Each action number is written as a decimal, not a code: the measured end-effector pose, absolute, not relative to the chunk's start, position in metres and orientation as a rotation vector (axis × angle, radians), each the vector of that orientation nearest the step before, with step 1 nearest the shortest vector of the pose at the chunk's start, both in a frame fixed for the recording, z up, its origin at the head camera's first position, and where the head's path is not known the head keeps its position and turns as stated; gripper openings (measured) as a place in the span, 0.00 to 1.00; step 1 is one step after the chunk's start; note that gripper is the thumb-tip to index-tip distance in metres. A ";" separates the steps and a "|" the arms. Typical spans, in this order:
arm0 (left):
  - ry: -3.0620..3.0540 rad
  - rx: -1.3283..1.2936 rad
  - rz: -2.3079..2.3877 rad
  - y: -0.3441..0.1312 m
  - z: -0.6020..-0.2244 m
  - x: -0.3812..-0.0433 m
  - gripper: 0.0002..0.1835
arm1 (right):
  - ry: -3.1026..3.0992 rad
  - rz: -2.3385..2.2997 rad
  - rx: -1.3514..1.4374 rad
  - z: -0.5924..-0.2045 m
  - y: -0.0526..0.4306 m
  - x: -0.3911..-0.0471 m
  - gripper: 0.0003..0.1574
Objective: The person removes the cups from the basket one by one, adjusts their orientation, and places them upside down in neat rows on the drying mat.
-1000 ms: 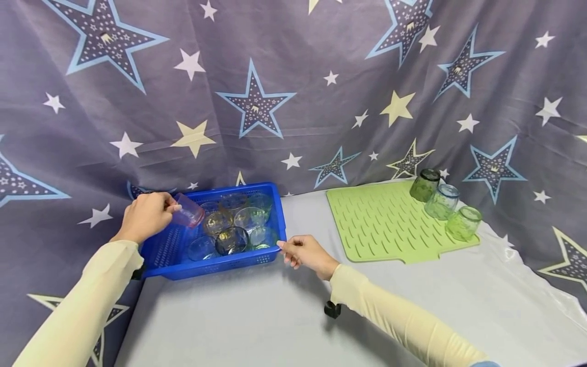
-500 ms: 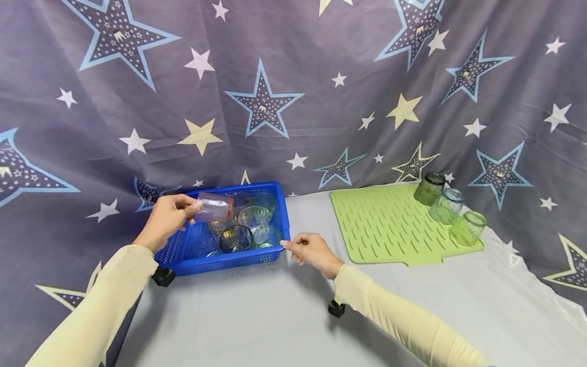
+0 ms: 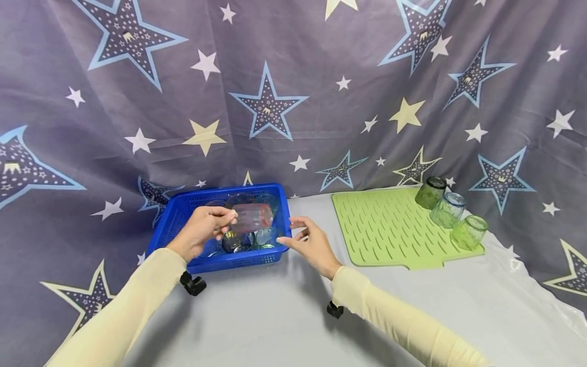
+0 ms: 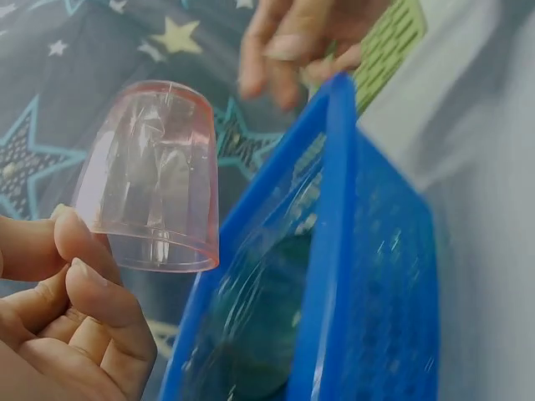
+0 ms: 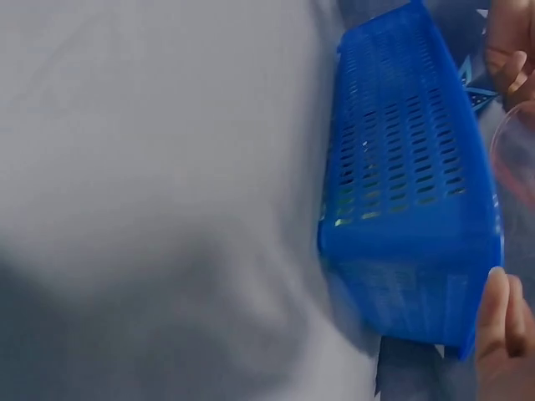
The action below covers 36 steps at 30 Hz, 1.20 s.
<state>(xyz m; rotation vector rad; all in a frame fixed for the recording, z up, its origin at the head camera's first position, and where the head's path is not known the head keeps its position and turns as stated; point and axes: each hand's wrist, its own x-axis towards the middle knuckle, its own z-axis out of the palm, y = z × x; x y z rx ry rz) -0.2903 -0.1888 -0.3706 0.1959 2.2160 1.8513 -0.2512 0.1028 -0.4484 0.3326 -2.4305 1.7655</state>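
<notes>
My left hand [image 3: 199,232] pinches a clear pink-tinted tumbler [image 3: 249,217] by the edge of one end. It lies sideways above the blue basket [image 3: 238,264], its redder end pointing right. In the left wrist view, thumb and fingers hold the tumbler [image 4: 155,167] at its lower left. My right hand [image 3: 313,247] is at the basket's right corner, thumb and fingers spread apart, the thumb at the rim. In the right wrist view, a fingertip of this hand [image 5: 504,322] appears against the basket rim [image 5: 489,209]. Several glasses stand inside the basket, partly hidden by the tumbler and left hand.
A green drying mat [image 3: 376,224] lies on the white-covered table [image 3: 257,316] to the right. Along its right edge are a dark green glass [image 3: 431,193], a blue-rimmed glass [image 3: 448,210] and a light green glass [image 3: 470,233]. A star-patterned curtain [image 3: 293,61] hangs behind.
The left hand has carried the pink tumbler rightward across the basket, turning it level. The right hand's fingers, earlier together at the basket corner, have spread apart.
</notes>
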 end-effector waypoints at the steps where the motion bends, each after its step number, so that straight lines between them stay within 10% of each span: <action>1: 2.199 0.200 1.847 -0.184 -0.372 -0.290 0.18 | -2.405 1.806 0.370 -0.446 0.102 -0.250 0.40; 20: 2.223 0.348 1.669 -0.147 -0.390 -0.284 0.25 | -2.083 1.971 0.447 -0.430 0.108 -0.259 0.34; 36: 2.938 0.976 0.812 -0.088 -0.413 -0.267 0.10 | -2.112 1.721 0.284 -0.434 0.168 -0.273 0.34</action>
